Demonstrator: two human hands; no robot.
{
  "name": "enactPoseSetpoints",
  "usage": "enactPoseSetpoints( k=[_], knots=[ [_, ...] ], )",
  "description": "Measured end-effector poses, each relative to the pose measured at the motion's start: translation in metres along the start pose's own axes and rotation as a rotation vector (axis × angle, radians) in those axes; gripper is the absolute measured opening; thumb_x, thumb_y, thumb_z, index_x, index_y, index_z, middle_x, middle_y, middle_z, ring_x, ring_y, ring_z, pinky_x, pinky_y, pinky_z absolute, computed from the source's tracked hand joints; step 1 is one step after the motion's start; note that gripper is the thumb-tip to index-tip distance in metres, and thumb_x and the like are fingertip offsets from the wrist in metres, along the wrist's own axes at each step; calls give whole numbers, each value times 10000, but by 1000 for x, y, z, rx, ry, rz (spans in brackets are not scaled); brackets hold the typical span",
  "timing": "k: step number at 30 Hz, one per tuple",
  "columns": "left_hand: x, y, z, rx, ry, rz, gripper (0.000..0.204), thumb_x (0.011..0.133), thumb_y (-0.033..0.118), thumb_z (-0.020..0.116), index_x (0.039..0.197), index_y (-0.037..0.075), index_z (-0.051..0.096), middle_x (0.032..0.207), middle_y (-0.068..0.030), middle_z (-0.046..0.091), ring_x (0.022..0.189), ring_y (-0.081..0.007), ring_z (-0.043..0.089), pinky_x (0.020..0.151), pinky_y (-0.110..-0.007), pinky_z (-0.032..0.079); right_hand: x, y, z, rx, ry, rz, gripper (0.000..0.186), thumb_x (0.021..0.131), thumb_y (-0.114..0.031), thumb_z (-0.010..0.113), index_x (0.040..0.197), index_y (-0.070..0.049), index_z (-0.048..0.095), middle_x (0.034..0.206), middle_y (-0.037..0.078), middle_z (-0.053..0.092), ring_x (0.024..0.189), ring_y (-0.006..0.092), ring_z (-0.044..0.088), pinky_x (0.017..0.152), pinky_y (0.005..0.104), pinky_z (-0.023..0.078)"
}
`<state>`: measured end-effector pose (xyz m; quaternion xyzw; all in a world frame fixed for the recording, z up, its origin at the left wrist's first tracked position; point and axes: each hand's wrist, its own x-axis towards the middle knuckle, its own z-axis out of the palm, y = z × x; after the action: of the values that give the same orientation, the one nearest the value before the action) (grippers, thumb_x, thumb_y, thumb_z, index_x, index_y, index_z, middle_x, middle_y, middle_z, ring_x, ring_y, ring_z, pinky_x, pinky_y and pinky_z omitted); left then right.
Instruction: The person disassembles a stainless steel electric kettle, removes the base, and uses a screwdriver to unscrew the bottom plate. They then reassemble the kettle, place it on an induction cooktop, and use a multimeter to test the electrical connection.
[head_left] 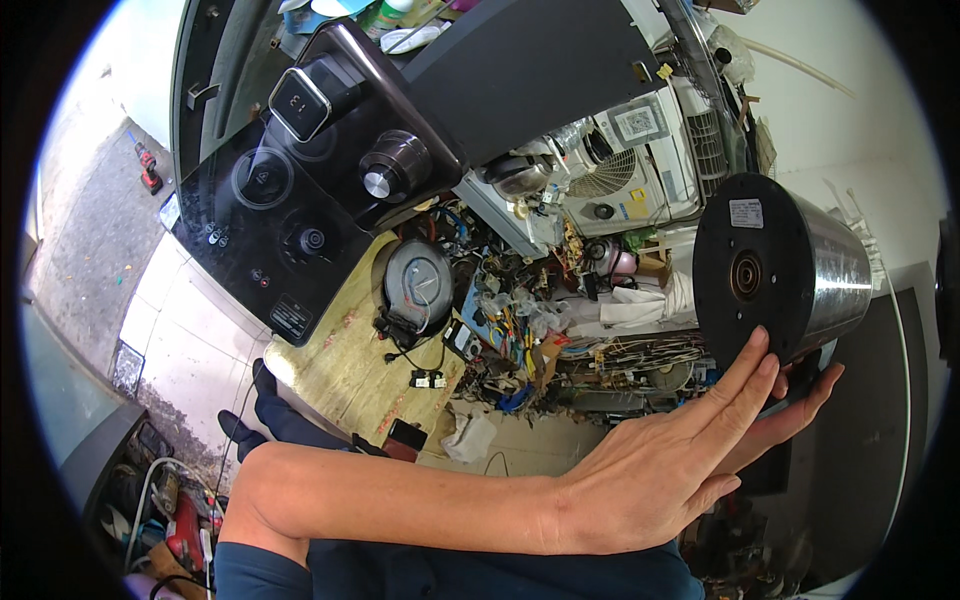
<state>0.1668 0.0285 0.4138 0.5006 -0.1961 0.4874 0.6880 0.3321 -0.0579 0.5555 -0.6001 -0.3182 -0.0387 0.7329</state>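
Observation:
A shiny metal electric kettle [840, 265] is held up on its side at the right. Its black underside [725, 280], with a round connector in the middle and a white label, faces left. My left hand [640, 470] reaches across with its fingers stretched out, two fingertips against the edge of that underside and the thumb apart. Behind it, my right hand [795, 415] is closed around the kettle's dark handle, mostly hidden by my left hand.
A black glass-topped appliance [330, 200] with a knob and a small display stands at the left on a worn wooden table [330, 370]. Beside it lies a round grey kettle-like part [418, 285] with a cord. Tangled wires and parts [520, 330] pile up in the middle, before an air-conditioner unit [640, 190].

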Motion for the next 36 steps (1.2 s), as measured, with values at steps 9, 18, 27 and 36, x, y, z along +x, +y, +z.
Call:
enactPoseSetpoints(
  k=[9, 18, 27, 36],
  knots=[
    [-7, -6, 7, 22, 40, 11, 1114, 958, 136, 749, 1742, 99, -41, 1805, -225, -56, 1167, -491, 674, 851, -439, 618, -4, 9, 0, 12, 20, 18, 567, 1003, -661, 635, 880, -113, 714, 700, -24, 677, 467, 64, 498, 424, 212, 334],
    [-16, -7, 6, 35, 29, -44, 1087, 967, 154, 747, 1744, 88, -10, 1805, -234, -45, 1145, -495, 676, 859, -450, 603, -8, 26, 12, -34, 216, -169, 563, 997, -662, 642, 875, -118, 716, 699, -29, 676, 469, 65, 499, 428, 215, 332],
    [-30, -8, 4, 55, 38, -141, 1074, 983, 156, 734, 1750, 111, -17, 1810, -223, -27, 1249, -498, 637, 904, -435, 592, 1, 28, -25, 34, -53, 70, 572, 979, -670, 658, 931, -101, 699, 773, -7, 678, 507, 91, 517, 469, 238, 341],
    [-113, -49, -17, -45, 176, -322, 1014, 1071, 146, 673, 1749, 148, -81, 1824, -180, -30, 1490, -334, 519, 945, -379, 582, -18, 112, -71, 92, -505, 142, 486, 1050, -469, 591, 1094, 3, 701, 925, 149, 715, 637, 206, 576, 661, 383, 472]
  ],
)
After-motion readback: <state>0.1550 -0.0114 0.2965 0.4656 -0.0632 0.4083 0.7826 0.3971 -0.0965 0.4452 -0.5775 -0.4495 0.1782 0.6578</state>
